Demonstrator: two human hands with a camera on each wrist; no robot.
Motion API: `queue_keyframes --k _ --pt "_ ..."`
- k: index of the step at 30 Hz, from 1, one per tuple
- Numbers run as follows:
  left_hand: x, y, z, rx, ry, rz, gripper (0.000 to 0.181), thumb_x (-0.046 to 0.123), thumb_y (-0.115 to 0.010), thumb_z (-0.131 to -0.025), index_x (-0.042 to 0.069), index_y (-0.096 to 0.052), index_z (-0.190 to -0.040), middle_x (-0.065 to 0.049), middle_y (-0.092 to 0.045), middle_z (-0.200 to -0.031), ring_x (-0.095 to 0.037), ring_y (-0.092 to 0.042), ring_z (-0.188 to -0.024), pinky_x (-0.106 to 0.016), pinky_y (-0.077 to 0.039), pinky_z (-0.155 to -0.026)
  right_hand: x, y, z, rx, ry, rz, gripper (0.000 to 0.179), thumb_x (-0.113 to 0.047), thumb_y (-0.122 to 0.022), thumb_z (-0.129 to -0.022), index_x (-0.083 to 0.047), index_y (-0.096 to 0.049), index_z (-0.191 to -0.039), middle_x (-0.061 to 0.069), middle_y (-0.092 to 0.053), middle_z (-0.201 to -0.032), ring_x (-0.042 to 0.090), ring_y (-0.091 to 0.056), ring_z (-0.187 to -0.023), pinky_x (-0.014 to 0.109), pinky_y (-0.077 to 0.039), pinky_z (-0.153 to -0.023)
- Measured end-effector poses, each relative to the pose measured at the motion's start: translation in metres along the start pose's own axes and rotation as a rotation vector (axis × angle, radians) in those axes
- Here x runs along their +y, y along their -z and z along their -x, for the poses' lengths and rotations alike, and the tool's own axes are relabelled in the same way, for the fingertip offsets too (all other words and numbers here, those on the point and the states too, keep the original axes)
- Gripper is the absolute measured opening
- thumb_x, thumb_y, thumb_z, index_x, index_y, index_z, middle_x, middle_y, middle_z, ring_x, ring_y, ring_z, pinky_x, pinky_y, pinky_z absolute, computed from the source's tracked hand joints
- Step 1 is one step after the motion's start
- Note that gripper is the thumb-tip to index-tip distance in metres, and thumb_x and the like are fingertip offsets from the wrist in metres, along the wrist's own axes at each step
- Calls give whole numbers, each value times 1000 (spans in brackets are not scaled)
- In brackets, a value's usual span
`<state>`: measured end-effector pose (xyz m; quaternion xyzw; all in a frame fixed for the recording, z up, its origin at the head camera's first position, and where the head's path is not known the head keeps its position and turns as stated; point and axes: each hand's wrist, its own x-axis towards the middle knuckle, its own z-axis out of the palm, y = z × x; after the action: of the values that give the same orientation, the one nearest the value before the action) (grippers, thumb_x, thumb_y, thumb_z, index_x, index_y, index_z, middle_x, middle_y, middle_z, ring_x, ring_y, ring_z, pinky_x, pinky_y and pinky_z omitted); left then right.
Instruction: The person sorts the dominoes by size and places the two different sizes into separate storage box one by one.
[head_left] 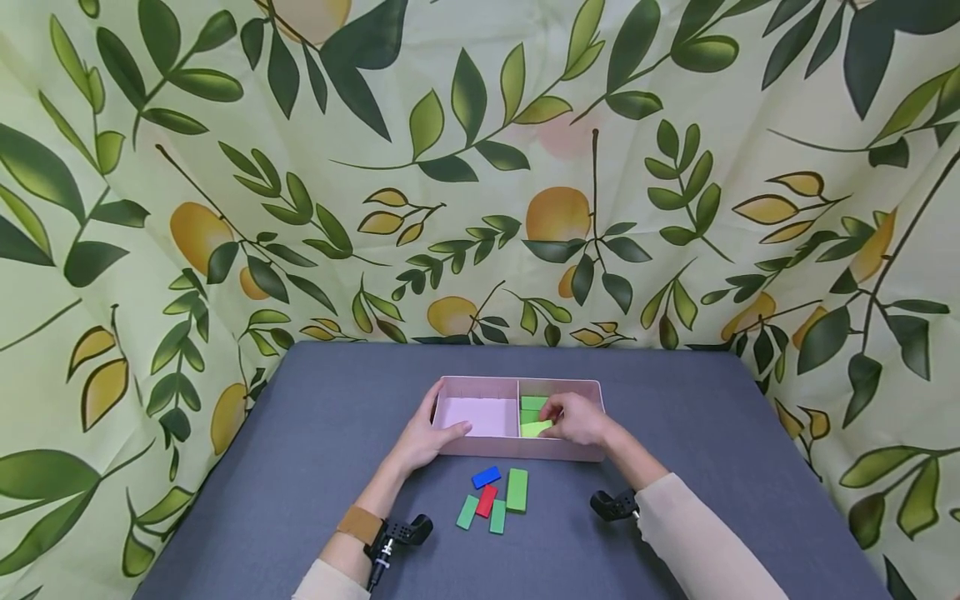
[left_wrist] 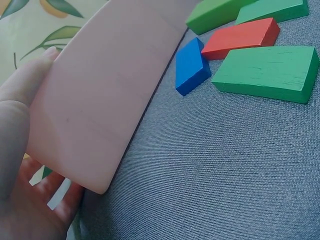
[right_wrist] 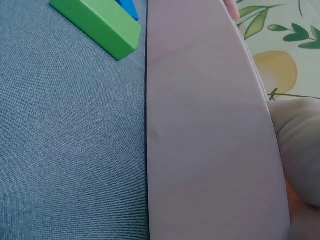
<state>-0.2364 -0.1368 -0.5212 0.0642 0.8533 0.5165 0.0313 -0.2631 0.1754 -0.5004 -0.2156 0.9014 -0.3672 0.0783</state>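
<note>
A pink box (head_left: 517, 448) with two compartments sits on the table. My left hand (head_left: 420, 437) holds its left end, thumb over the front rim and fingers around the end wall. Inside the right compartment lie green blocks (head_left: 533, 402) and a yellow-green block (head_left: 533, 430). My right hand (head_left: 577, 419) reaches into that compartment, its curled fingers pinching the yellow-green block. The left compartment (head_left: 476, 414) shows its bare floor. In the right wrist view, the box's front wall (right_wrist: 210, 120) hides the right fingertips.
In front of the box lie a blue block (head_left: 486, 477), a red block (head_left: 486, 502), a larger light green block (head_left: 517, 490) and two small green blocks (head_left: 467, 512). The grey tabletop (head_left: 330, 417) ends at a leaf-patterned cloth (head_left: 480, 208) behind.
</note>
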Motion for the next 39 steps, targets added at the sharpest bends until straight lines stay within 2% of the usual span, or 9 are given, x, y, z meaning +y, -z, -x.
queue_keyframes --k 6,11,15,23,28,32,39 --pt "0 -1 1 -2 -2 8 101 43 -82 -84 18 -23 -162 -16 -32 -163 -40 -35 -144 -65 -27 -113 -5 1 4 51 -29 -31 21 -9 -86 -79 -4 -70 -92 0 -61 -81 14 -54 -75 28 -47 -67" --pt "0 -1 1 -5 1 11 100 43 -82 -84 18 -24 -162 -17 -32 -163 -40 -35 -144 -65 -27 -113 -11 6 10 125 -18 -98 22 -8 -84 -82 1 -71 -97 1 -59 -80 16 -54 -73 27 -47 -62" --pt "1 -1 1 -5 4 16 100 43 -82 -84 18 -24 -162 -17 -31 -163 -41 -35 -144 -65 -27 -113 -19 12 15 167 6 -91 23 -11 -82 -85 1 -72 -101 0 -59 -83 17 -54 -75 27 -46 -62" --pt "0 0 0 -1 -2 12 100 43 -82 -85 18 -24 -162 -17 -31 -163 -41 -35 -144 -65 -27 -113 -35 17 29 196 93 -51 19 -15 -80 -88 -3 -72 -101 -4 -61 -87 14 -56 -80 28 -50 -69" --pt "0 1 1 -1 15 11 99 42 -82 -85 20 -23 -162 -16 -30 -164 -41 -33 -145 -66 -26 -114 -47 15 40 208 162 -40 15 -14 -81 -86 -9 -73 -98 -4 -62 -89 15 -58 -81 28 -52 -70" --pt "1 2 1 2 16 15 100 42 -82 -85 20 -23 -162 -16 -30 -163 -42 -33 -145 -67 -26 -113 -55 12 47 219 178 -78 14 -14 -82 -86 -13 -73 -98 -2 -63 -90 15 -59 -82 30 -53 -71" --pt "3 1 2 -7 9 8 101 44 -82 -85 19 -22 -163 -17 -30 -164 -42 -34 -145 -67 -26 -113 -56 -1 62 201 169 -118 17 -16 -81 -87 -11 -73 -102 -8 -62 -90 10 -58 -81 30 -53 -72"
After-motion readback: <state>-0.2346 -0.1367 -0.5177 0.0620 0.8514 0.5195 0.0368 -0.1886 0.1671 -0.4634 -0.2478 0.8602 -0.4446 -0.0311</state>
